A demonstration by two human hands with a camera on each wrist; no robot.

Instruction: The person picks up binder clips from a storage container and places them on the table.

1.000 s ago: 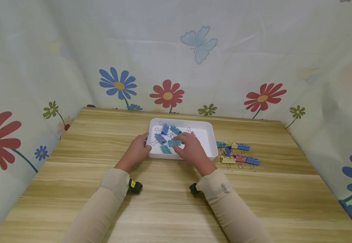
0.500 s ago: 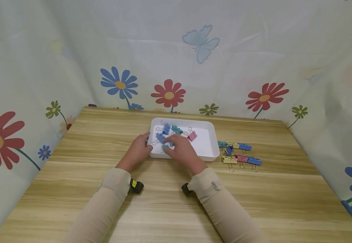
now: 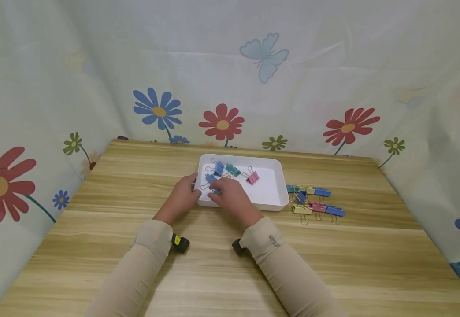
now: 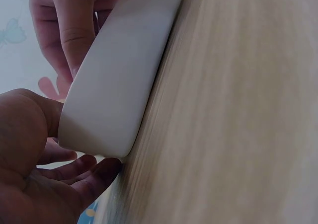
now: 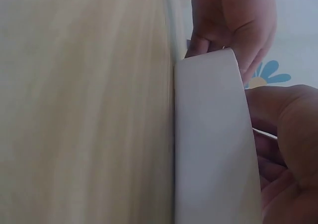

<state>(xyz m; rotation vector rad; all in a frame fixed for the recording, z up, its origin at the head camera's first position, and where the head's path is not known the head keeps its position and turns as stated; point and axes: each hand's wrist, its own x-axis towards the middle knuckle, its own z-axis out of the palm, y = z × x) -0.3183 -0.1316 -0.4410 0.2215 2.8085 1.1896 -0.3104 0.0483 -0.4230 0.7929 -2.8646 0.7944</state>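
Here the left hand (image 3: 180,196) grips the white tray (image 3: 267,187) at its left end; the right hand (image 3: 234,196) reaches a teal clip (image 3: 217,192) inside, pinching or merely touching, impossible to tell; it looks light, stiff, perhaps slick; best taken by its folded body.
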